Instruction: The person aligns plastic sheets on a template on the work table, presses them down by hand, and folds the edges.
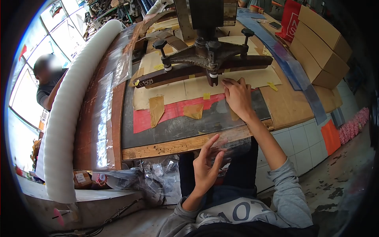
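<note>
My left hand [207, 168] is raised in front of the table's near edge, index finger and thumb apart. A clear plastic sheet [239, 144] hangs at this hand, with the other fingers blurred behind it; the hand seems to hold it. My right hand [238, 96] reaches over the table, fingers bent and drawn together close to the dark metal bar [252, 62] of a press. What its fingertips pinch, if anything, I cannot make out. Below the bar lie cream sheets [173, 94], a pink-red strip [169, 113] and tan tape pieces [156, 108] on a dark board [166, 134].
The press head [207, 59] has black knobs. A white foam roll [79, 106] and shiny clear film [104, 118] lie left. Cardboard boxes [316, 59] and a blue plastic strip [292, 71] are right. Another person [49, 83] stands beyond the roll. A wooden strip [173, 148] edges the table.
</note>
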Demonstrator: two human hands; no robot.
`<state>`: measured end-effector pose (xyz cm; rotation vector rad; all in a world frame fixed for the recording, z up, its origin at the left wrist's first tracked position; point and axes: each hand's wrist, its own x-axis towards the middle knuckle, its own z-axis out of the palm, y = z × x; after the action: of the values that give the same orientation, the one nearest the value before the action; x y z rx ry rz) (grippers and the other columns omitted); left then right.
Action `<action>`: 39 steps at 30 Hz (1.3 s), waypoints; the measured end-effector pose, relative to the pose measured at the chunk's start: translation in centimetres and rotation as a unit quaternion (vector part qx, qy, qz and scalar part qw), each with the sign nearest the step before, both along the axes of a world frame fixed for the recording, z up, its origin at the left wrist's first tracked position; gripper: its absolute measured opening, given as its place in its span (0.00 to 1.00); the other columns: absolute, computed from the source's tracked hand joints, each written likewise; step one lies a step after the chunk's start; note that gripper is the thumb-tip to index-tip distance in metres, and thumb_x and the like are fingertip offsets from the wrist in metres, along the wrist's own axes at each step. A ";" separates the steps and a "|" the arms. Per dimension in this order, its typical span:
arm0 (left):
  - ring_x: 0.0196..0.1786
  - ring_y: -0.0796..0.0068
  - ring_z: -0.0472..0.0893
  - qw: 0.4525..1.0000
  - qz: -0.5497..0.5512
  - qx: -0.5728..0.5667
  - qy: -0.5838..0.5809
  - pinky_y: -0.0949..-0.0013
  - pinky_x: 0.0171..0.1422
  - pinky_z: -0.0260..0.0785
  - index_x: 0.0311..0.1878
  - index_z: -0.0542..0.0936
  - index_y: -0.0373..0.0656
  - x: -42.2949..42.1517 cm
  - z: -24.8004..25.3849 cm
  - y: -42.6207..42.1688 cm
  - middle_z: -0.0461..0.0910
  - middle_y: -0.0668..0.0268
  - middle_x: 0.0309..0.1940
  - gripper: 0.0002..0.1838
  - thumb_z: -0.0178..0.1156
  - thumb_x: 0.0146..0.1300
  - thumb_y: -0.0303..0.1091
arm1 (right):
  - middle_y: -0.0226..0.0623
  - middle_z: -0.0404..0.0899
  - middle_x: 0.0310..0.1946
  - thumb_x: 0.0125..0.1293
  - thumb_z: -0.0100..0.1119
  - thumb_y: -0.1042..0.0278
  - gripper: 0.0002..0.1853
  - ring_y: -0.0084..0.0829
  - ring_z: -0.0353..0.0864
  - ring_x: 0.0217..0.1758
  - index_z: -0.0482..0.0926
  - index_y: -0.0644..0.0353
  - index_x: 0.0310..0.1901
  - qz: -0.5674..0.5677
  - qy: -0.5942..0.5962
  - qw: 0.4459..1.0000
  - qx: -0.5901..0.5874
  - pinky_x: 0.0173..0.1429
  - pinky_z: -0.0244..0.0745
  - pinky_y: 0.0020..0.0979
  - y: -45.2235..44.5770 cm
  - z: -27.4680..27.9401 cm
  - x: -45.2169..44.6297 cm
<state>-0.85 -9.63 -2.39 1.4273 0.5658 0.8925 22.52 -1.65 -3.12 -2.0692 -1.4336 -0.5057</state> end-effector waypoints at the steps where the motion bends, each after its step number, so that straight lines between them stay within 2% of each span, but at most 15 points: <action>1: 0.51 0.79 0.79 1.000 0.001 -0.001 0.003 0.76 0.58 0.70 0.69 0.65 0.34 0.0 0.0 0.0 0.79 0.56 0.55 0.26 0.56 0.68 0.20 | 0.25 0.84 0.48 0.62 0.58 0.70 0.13 0.37 0.73 0.50 0.85 0.54 0.47 0.000 -0.003 1.000 0.002 0.51 0.67 0.43 0.0 -0.1 0.1; 3: 0.51 0.79 0.80 1.000 -0.001 0.001 -0.001 0.76 0.58 0.70 0.69 0.65 0.34 0.0 -0.1 0.0 0.79 0.56 0.55 0.26 0.56 0.68 0.20 | 0.24 0.84 0.48 0.61 0.58 0.70 0.14 0.37 0.74 0.48 0.85 0.51 0.48 0.000 -0.013 1.000 0.007 0.51 0.67 0.42 0.1 -0.3 0.2; 7: 0.51 0.79 0.80 0.999 -0.002 -0.006 -0.034 0.76 0.59 0.70 0.69 0.65 0.34 0.4 -0.5 0.0 0.79 0.56 0.55 0.26 0.56 0.68 0.21 | 0.26 0.84 0.46 0.60 0.59 0.71 0.12 0.37 0.74 0.50 0.85 0.55 0.45 -0.001 -0.031 0.999 0.009 0.52 0.67 0.43 0.1 0.0 0.1; 15: 0.51 0.77 0.81 1.000 -0.024 0.002 0.007 0.74 0.60 0.71 0.66 0.68 0.35 -0.3 -0.6 0.7 0.82 0.57 0.51 0.24 0.57 0.67 0.20 | 0.27 0.84 0.44 0.61 0.58 0.70 0.11 0.36 0.74 0.51 0.84 0.57 0.44 0.014 -0.014 1.000 0.012 0.52 0.67 0.43 0.1 -0.2 0.2; 21: 0.50 0.71 0.85 0.985 -0.083 0.106 0.105 0.73 0.53 0.76 0.63 0.72 0.39 -0.9 0.3 3.1 0.85 0.55 0.46 0.22 0.59 0.65 0.21 | 0.38 0.84 0.38 0.62 0.61 0.71 0.07 0.37 0.79 0.43 0.85 0.60 0.41 0.063 0.144 0.985 0.078 0.48 0.73 0.39 -4.4 2.8 -0.6; 22: 0.50 0.71 0.85 0.983 -0.095 0.109 0.110 0.73 0.52 0.76 0.63 0.73 0.39 -1.0 0.2 3.4 0.85 0.56 0.45 0.22 0.60 0.65 0.21 | 0.37 0.84 0.37 0.64 0.62 0.70 0.07 0.33 0.78 0.39 0.85 0.60 0.40 0.091 0.221 0.967 0.086 0.47 0.73 0.35 -6.0 4.1 -2.0; 23: 0.49 0.71 0.86 0.985 -0.096 0.100 0.105 0.72 0.52 0.76 0.62 0.73 0.39 -1.0 0.2 3.5 0.85 0.56 0.44 0.22 0.60 0.64 0.22 | 0.36 0.83 0.35 0.65 0.62 0.69 0.07 0.30 0.78 0.35 0.85 0.61 0.40 0.117 0.300 0.942 0.094 0.46 0.72 0.31 -7.6 5.4 -3.8; 25: 0.48 0.71 0.86 0.987 -0.101 0.079 0.098 0.72 0.52 0.77 0.62 0.73 0.39 -1.0 0.2 3.7 0.86 0.57 0.43 0.22 0.61 0.64 0.22 | 0.35 0.83 0.32 0.66 0.64 0.62 0.11 0.26 0.76 0.32 0.85 0.62 0.34 0.298 0.496 0.801 0.154 0.44 0.71 0.33 -10.5 7.9 -7.3; 27: 0.48 0.71 0.86 0.989 -0.073 0.102 0.072 0.71 0.52 0.77 0.62 0.73 0.39 -1.1 0.3 3.5 0.86 0.56 0.42 0.22 0.60 0.64 0.22 | 0.34 0.83 0.29 0.63 0.66 0.53 0.17 0.25 0.75 0.32 0.85 0.62 0.31 0.444 0.567 0.678 0.148 0.43 0.70 0.32 -12.7 10.8 -10.1; 28: 0.48 0.71 0.86 0.988 -0.072 0.095 0.098 0.71 0.52 0.77 0.62 0.73 0.39 -1.0 0.7 3.5 0.86 0.56 0.41 0.21 0.60 0.65 0.22 | 0.32 0.82 0.27 0.61 0.66 0.47 0.21 0.25 0.74 0.32 0.86 0.61 0.30 0.506 0.583 0.620 0.139 0.43 0.70 0.30 -13.2 12.9 -11.4; 29: 0.47 0.71 0.86 0.986 -0.071 0.088 0.124 0.71 0.52 0.77 0.62 0.73 0.39 -0.9 1.0 3.6 0.86 0.56 0.41 0.21 0.59 0.65 0.21 | 0.30 0.83 0.29 0.62 0.63 0.45 0.22 0.25 0.73 0.31 0.86 0.60 0.29 0.620 0.507 0.579 0.152 0.42 0.69 0.30 -12.5 13.0 -11.4; 30: 0.47 0.70 0.86 0.983 -0.072 0.081 0.150 0.71 0.52 0.77 0.62 0.73 0.39 -0.8 1.3 3.6 0.86 0.56 0.40 0.20 0.59 0.66 0.21 | 0.30 0.82 0.32 0.63 0.61 0.43 0.23 0.25 0.71 0.31 0.87 0.60 0.31 0.732 0.442 0.499 0.142 0.41 0.68 0.31 -11.3 13.7 -11.1; 33: 0.48 0.70 0.86 0.985 -0.077 0.062 0.143 0.72 0.52 0.78 0.61 0.74 0.37 -0.8 1.7 3.7 0.86 0.57 0.41 0.19 0.58 0.66 0.22 | 0.30 0.78 0.29 0.60 0.69 0.55 0.14 0.22 0.69 0.26 0.88 0.58 0.32 0.758 0.414 0.409 0.297 0.33 0.62 0.27 -10.4 14.2 -14.3; 35: 0.48 0.70 0.86 0.981 -0.080 0.069 0.161 0.72 0.51 0.78 0.60 0.74 0.37 -0.9 2.1 3.9 0.86 0.56 0.41 0.19 0.58 0.66 0.22 | 0.30 0.78 0.27 0.58 0.72 0.61 0.09 0.20 0.69 0.23 0.88 0.57 0.32 0.767 0.423 0.349 0.334 0.28 0.60 0.25 -10.1 14.2 -15.0; 39: 0.47 0.70 0.86 0.977 -0.096 0.076 0.173 0.72 0.49 0.78 0.58 0.74 0.37 -0.7 2.1 4.1 0.86 0.55 0.40 0.18 0.59 0.65 0.22 | 0.30 0.79 0.27 0.57 0.73 0.62 0.09 0.19 0.70 0.19 0.89 0.59 0.34 0.745 0.509 0.309 0.302 0.27 0.67 0.25 -10.2 13.7 -14.8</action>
<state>-1.55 -5.50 -0.31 1.7621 0.6139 0.5443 7.72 -11.86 10.54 0.3294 -1.1871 0.8447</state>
